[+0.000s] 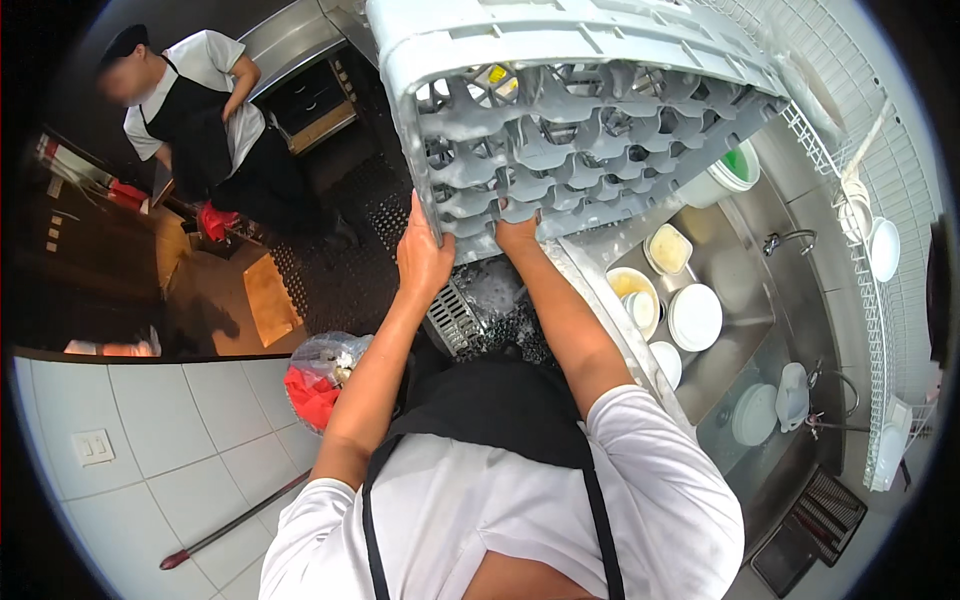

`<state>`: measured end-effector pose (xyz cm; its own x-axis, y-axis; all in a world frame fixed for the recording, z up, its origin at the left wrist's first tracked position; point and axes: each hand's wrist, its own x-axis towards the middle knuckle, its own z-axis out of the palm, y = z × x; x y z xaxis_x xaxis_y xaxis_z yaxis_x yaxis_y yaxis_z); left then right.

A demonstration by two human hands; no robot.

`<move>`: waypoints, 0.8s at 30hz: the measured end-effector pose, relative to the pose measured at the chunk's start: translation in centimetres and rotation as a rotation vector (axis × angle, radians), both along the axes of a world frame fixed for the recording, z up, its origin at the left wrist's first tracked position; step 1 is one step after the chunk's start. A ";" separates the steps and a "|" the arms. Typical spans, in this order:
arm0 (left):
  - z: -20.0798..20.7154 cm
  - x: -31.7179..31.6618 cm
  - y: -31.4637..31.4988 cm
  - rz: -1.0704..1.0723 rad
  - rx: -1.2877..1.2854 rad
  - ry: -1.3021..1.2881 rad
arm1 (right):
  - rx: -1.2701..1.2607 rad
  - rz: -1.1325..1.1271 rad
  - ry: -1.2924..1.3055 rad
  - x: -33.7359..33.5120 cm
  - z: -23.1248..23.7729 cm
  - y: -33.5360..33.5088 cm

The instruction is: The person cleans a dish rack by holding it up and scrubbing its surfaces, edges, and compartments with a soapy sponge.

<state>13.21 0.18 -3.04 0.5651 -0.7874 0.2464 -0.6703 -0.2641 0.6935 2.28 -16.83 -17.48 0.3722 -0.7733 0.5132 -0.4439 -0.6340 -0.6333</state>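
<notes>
A large grey plastic dish rack (545, 180) with many divided compartments is held up in front of me, tilted so that its open side faces me. White foam clings to its dividers. My left hand (422, 250) grips its lower left corner, thumb on the near side. My right hand (516, 232) reaches into the lower edge, fingers hooked over a divider. Below the rack a drain grate (455, 318) lies in the wet, foamy floor.
To the right, a steel sink (745, 280) holds white bowls and tubs (695, 317). A white bucket (722, 178) stands beyond it, and a wire shelf (875, 350) lines the wall. A co-worker (205, 110) stands at far left. A lined bin (325, 375) is near my left arm.
</notes>
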 end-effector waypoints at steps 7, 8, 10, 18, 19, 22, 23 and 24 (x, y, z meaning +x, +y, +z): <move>-0.9 0.1 0.1 0.058 0.004 0.019 | -0.048 0.234 0.553 -1.0 2.9 -1.1; -0.8 -0.2 -0.2 0.059 0.011 0.008 | -0.047 0.218 0.551 -1.2 2.4 -1.4; -0.6 -0.8 -0.3 0.030 0.020 0.015 | -0.126 0.117 0.167 -1.7 1.3 -2.0; -1.9 -1.0 -0.2 0.102 -0.019 -0.015 | -0.067 0.137 0.290 -2.8 2.0 0.3; -1.9 -1.6 -0.1 0.077 -0.030 -0.031 | -0.074 0.180 0.237 -3.3 1.7 0.0; -3.9 -1.1 0.2 0.074 -0.052 -0.147 | -0.239 0.206 0.251 -3.0 1.4 0.1; -2.4 -1.6 -0.5 0.038 -0.060 -0.053 | -0.390 0.171 0.342 -3.6 0.9 -0.3; -2.0 -1.7 -0.5 0.025 -0.055 -0.058 | -0.382 0.159 0.339 -3.5 1.1 -0.1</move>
<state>11.55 -0.32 -5.03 0.5682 -0.7574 0.3217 -0.7032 -0.2438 0.6679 -1.25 -16.93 -16.40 0.6632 -0.4755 0.5781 -0.4633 -0.8673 -0.1818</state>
